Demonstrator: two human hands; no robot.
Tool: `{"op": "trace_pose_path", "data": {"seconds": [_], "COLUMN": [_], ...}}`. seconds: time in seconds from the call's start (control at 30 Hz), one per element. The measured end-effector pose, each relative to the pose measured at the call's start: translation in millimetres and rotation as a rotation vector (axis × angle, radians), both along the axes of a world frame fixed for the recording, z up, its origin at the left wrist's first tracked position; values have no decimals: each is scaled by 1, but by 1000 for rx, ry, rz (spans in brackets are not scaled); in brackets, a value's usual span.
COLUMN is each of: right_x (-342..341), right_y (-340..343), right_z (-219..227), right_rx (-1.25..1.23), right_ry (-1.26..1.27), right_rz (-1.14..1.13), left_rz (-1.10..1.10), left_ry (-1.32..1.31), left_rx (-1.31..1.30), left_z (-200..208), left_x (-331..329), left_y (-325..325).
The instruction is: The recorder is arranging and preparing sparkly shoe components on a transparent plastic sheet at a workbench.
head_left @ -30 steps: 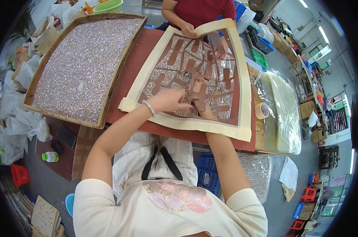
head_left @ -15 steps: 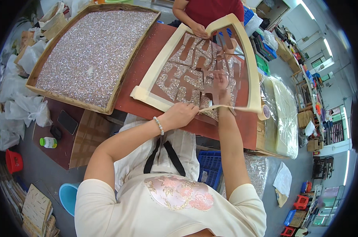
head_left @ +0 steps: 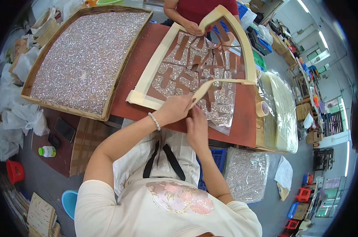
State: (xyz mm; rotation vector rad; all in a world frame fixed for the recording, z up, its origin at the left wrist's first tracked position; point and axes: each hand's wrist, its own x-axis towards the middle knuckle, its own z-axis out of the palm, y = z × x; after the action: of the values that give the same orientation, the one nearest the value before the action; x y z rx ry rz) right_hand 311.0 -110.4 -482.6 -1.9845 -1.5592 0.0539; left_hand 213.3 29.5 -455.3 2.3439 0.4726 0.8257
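A flexible brown stencil sheet [head_left: 160, 90] with cut-out slots and a cream taped border lies over glittery pieces [head_left: 222, 112] in clear plastic. Its near edge is lifted and curls upward toward the right. My left hand [head_left: 174, 110], a beaded bracelet at its wrist, pinches that raised edge. Just below and to the right, my right hand [head_left: 197, 130] has its fingers stretched up beside the edge, thumb apart; whether the fingertips touch it, I cannot tell. Across the table, a co-worker's hand [head_left: 193, 28] holds the far edge, which is also bent up.
A wooden-rimmed tray [head_left: 108, 110] of glittering flakes stands on the left of the red-brown table [head_left: 125, 85]. A tape roll [head_left: 262, 109] sits at the right edge, beside stacked clear plastic sheets [head_left: 283, 114]. Below are a blue crate [head_left: 217, 158] and a wrapped glittery bundle [head_left: 246, 173].
My right hand has drawn back from over the stencil to beside my left hand. The near edge has risen and curled away, baring more glittery pieces. The far edge has lifted higher too.
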Motion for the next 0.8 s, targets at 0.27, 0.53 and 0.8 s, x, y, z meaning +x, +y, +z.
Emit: {"op": "trace_pose_path", "data": {"seconds": [0.27, 0.53, 0.8], "right_x": [20, 91, 71], "right_y": [-11, 20, 63], "right_z": [-1, 12, -6], "right_rx": [-129, 79, 255], "right_ry": [227, 8, 535], "right_rz": [107, -125, -14], "left_rz": [249, -655, 192], "left_ry": [203, 244, 207], "left_rx": [131, -675, 364], "left_z": [71, 48, -11], "left_x": [-16, 0, 62], "left_y": [90, 68, 40]}}
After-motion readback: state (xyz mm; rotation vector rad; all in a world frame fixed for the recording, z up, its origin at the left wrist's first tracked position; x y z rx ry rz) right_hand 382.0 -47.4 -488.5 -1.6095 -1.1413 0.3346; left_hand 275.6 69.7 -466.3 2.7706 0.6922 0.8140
